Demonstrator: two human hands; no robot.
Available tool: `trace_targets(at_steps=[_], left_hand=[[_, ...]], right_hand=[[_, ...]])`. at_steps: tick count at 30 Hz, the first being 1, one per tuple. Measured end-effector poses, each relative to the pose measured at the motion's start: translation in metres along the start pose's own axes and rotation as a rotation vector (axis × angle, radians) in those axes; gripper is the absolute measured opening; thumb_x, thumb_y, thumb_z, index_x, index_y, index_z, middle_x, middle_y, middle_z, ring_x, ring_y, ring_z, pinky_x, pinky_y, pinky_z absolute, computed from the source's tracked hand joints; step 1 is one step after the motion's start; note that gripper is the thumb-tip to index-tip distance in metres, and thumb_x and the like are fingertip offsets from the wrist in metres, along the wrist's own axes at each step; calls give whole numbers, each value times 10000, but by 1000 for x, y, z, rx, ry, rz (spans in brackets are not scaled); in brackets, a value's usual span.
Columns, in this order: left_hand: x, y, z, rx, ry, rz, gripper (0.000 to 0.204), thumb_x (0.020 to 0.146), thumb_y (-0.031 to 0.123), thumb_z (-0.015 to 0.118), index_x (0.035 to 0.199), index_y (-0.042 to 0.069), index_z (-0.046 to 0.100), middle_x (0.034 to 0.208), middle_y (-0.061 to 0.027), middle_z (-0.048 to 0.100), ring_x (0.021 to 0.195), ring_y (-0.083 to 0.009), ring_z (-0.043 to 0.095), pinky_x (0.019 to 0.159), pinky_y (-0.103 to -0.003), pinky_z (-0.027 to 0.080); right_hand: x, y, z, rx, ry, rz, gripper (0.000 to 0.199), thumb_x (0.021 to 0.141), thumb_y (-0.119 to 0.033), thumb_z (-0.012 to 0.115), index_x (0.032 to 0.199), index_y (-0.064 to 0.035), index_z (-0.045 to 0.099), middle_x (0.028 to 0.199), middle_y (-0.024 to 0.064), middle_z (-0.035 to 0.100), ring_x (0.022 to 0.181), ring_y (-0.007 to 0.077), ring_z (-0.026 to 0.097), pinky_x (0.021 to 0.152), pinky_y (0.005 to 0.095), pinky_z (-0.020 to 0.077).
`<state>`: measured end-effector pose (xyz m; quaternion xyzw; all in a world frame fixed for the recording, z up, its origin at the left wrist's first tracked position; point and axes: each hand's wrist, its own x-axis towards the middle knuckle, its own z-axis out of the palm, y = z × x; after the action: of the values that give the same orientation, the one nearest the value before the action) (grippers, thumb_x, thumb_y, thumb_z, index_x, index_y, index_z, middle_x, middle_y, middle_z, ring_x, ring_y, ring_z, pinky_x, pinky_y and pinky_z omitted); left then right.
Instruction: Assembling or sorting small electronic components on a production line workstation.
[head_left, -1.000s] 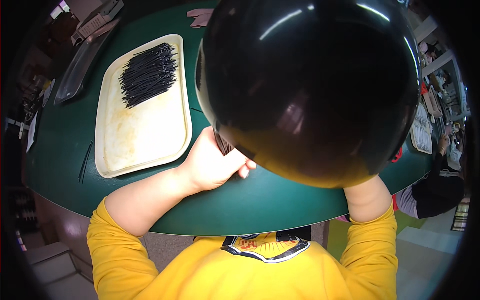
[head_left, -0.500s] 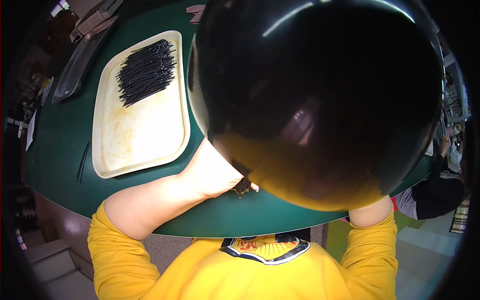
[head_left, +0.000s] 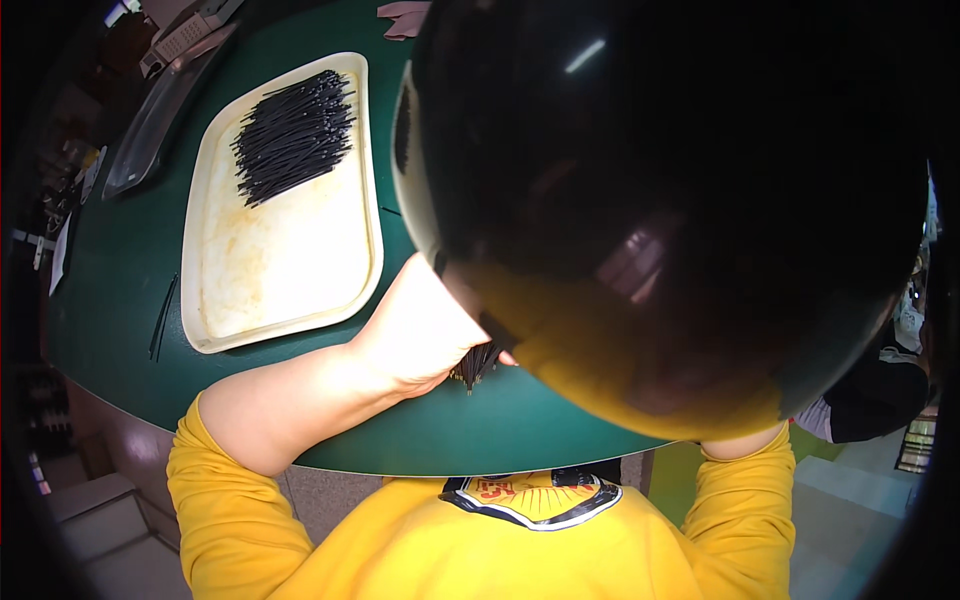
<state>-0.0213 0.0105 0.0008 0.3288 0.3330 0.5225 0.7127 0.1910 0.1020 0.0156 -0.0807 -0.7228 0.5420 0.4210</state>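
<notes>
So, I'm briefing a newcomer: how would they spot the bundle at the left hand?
On the green table, a pale tray lies toward the left; the left hand is just past its lower right corner. At that hand's lower right edge, the bundle shows as closely gathered dark strands. Unlike the heap spread on the tray, it is bunched in the hand and mostly hidden.

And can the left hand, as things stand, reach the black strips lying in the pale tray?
Probably yes: nothing visible stands between the left hand and the pile of black strips on the tray. However, that hand seems to hold a dark bundle.
</notes>
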Motion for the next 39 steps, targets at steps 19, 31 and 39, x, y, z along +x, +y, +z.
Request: trace_targets(at_steps=[19,31,39], left_hand=[[6,2,7,-248,-234,-45,199,743,30,681,911,-34,595,767,-120,608,653,-175,604,589,-265,498],[0,-2,-1,-129,-101,56,253,734,37,698,950,-43,594,810,-134,618,695,-198,616,627,-294,507],[0,0,-3,-215,-146,-9,288,728,34,704,980,-45,589,825,-137,621,705,-199,619,634,-298,513]], right_hand=[[4,19,14,79,-100,69,524,709,48,695,1196,5,507,1161,105,554,1028,199,543,890,323,452],[19,0,22,177,90,120,545,768,12,652,1264,5,427,1203,121,534,1078,214,528,931,346,437],[18,5,21,46,44,55,507,764,7,654,1229,11,450,1171,125,548,1050,222,542,914,343,445]])
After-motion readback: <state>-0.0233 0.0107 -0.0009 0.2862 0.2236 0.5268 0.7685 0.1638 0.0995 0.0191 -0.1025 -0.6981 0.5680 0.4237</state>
